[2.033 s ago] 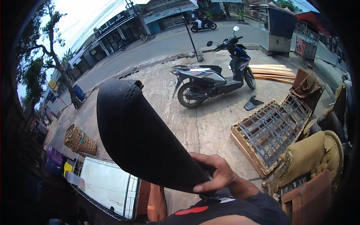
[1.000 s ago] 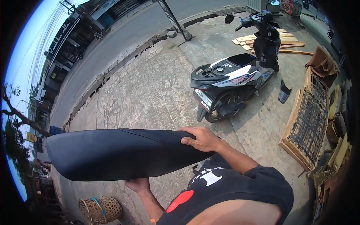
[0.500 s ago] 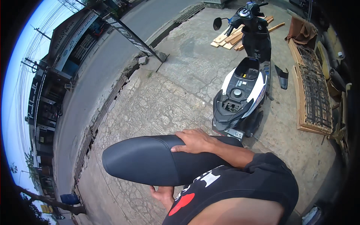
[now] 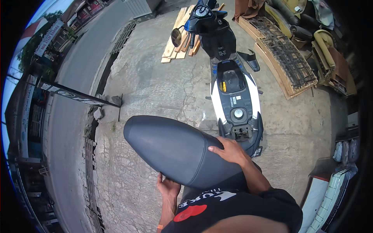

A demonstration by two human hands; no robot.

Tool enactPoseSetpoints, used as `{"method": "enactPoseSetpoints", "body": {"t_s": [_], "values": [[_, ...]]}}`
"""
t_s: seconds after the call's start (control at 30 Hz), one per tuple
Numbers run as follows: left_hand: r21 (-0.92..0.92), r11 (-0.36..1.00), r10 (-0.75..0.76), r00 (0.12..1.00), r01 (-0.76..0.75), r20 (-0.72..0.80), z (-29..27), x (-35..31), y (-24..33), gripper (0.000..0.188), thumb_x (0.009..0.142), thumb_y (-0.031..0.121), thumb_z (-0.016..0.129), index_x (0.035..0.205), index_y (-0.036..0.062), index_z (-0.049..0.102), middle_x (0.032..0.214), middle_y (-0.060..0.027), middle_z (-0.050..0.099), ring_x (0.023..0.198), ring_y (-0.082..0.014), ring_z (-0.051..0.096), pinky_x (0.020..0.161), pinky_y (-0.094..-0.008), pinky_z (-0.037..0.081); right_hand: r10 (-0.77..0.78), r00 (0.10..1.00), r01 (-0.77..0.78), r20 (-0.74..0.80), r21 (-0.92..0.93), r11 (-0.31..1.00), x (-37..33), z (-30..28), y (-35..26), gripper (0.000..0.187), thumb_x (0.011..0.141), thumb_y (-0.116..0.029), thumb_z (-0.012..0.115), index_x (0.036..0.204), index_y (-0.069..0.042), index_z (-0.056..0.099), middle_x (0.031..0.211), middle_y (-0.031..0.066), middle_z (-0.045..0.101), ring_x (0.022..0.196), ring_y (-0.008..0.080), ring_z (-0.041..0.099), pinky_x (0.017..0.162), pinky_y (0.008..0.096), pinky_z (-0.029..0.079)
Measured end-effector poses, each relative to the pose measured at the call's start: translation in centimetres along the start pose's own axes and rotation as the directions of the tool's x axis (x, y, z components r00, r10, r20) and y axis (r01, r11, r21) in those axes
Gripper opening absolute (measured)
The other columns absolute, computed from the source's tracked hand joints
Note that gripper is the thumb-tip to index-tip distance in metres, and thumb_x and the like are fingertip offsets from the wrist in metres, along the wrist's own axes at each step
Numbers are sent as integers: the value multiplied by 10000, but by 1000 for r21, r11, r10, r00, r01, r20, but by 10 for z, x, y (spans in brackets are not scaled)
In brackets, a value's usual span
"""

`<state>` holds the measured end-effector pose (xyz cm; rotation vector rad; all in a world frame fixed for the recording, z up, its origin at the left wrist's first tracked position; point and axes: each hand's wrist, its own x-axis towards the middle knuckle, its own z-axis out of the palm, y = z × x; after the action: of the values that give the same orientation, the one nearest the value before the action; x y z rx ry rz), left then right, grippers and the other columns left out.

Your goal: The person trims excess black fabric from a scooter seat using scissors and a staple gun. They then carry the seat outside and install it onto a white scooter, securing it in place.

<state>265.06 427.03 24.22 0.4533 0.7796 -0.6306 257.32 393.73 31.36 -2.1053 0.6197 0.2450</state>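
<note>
A dark grey motorcycle seat [image 4: 167,143] lies across in front of my body, its rounded end pointing left. My left hand [image 4: 169,188] supports it from below at the near edge, with part of the fingers hidden under it. On its far side my right hand [image 4: 230,151] grips the edge, the thumb on the top cover past the stitched seam. Just beyond stands a white and black scooter [image 4: 254,97] without its seat, so the storage bin [image 4: 234,77] and fuel cap [image 4: 238,113] are exposed. A yellow item [image 4: 223,86] lies in the bin.
Wooden planks [image 4: 175,40] lie beside the scooter's front. A black panel [image 4: 250,61] is on the concrete to its right. Further right are a wooden frame with webbing [image 4: 287,58] and old cushions [image 4: 330,42]. A sign post [image 4: 74,95] leans near the road at left.
My view has turned toward the right, so the scooter stands more straight ahead. The seat's rounded end has swung farther from me, both hands still on it.
</note>
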Motion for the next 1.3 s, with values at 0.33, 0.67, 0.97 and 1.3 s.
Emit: {"method": "enactPoseSetpoints", "body": {"t_s": [0.33, 0.67, 0.97, 1.3], "values": [[813, 512, -510, 860, 279, 26, 291, 335, -137, 690, 1032, 543, 485, 1527, 76, 374, 1535, -112, 429, 1427, -268, 380, 1204, -469, 251, 481, 559, -415, -675, 274, 867, 105, -100, 101, 753, 911, -487, 706, 1308, 141, 579, 1163, 373, 659, 1130, 478, 657, 998, 479, 510], [858, -74, -613, 656, 508, -441, 344, 481, -181, 820, 1053, 643, 315, 1610, 52, 203, 1655, -186, 262, 1518, -364, 265, 1222, -520, 236, 745, 354, -640, -566, 435, 634, 220, -97, 173, 787, 841, -503, 779, 1327, 89, 599, 1225, 348, 648, 1154, 466, 646, 1002, 486, 512], [675, -562, -626, 288, 478, -724, 385, 506, -167, 810, 1044, 654, 293, 1617, 115, 104, 1657, -171, 218, 1501, -390, 295, 1190, -591, 307, 904, 91, -730, -418, 590, 346, 225, -100, 154, 676, 924, -519, 668, 1342, 10, 626, 1294, 269, 641, 1227, 415, 609, 1052, 463, 476], [657, -415, -669, 278, 629, -689, 423, 580, -171, 796, 929, 559, 672, 1513, 135, 337, 1556, -125, 328, 1487, -379, 288, 1199, -631, 268, 859, -177, -730, -480, 650, 212, 239, -61, 142, 577, 948, -540, 639, 1285, -76, 691, 1302, 211, 661, 1280, 355, 583, 1110, 474, 399]]}}
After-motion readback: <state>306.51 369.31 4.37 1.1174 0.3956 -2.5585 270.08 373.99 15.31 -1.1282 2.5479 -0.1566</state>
